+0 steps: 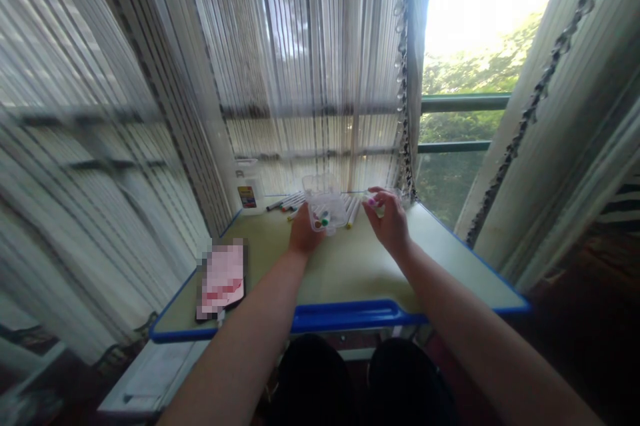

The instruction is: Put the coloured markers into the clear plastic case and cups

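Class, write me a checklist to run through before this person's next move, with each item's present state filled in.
1. Left hand has hold of the clear box: ok.
2. The box's lid is raised: ok.
3. Right hand has the small pink piece at its fingertips, apart from the box: ok.
4. Every small piece in the box can be identified: not ok; a green piece shows, but the details are too small.
5. The markers on the table are free of contact with the box: cannot tell, as it hides part of them.
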`<state>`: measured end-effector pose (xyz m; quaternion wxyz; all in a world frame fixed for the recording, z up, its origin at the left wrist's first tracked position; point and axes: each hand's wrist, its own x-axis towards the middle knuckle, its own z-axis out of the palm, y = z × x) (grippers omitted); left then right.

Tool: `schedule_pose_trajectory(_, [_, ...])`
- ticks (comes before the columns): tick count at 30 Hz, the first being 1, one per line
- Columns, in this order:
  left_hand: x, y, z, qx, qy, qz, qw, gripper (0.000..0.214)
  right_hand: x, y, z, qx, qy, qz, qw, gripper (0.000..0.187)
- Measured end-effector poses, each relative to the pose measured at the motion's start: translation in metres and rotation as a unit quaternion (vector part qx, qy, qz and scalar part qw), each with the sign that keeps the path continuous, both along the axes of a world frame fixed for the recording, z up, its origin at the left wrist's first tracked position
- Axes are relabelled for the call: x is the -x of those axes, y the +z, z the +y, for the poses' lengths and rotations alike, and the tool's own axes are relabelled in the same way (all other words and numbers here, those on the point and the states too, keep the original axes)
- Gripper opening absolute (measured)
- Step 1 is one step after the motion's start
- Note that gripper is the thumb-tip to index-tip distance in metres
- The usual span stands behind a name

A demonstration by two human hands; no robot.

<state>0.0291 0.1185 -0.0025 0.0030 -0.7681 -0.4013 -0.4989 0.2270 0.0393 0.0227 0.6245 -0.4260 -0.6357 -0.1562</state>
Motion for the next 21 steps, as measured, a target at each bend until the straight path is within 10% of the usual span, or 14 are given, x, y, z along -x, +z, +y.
schedule_pose_trajectory(5, [0.000,0.000,0.001,-0.008,0.002,0.012,1.000,0.029,0.001,0.005,0.009,0.016,0.119,0.257,0.959,0.026])
schedule_pose_trajectory(10, [0.000,0.001,0.001,-0.017,0.014,0.009,1.000,0.027,-0.022,0.009,0.026,0.047,0.266,0.578,0.770,0.039])
schedule_pose_trajectory(13, [0.000,0.001,0.003,-0.022,0.014,0.004,1.000,0.026,-0.036,0.006,0.033,0.107,0.316,0.627,0.703,0.022])
schedule_pose_trajectory(21, [0.001,-0.002,0.006,-0.021,0.008,-0.012,1.000,0.024,-0.036,0.006,0.034,0.215,0.380,0.620,0.652,0.018])
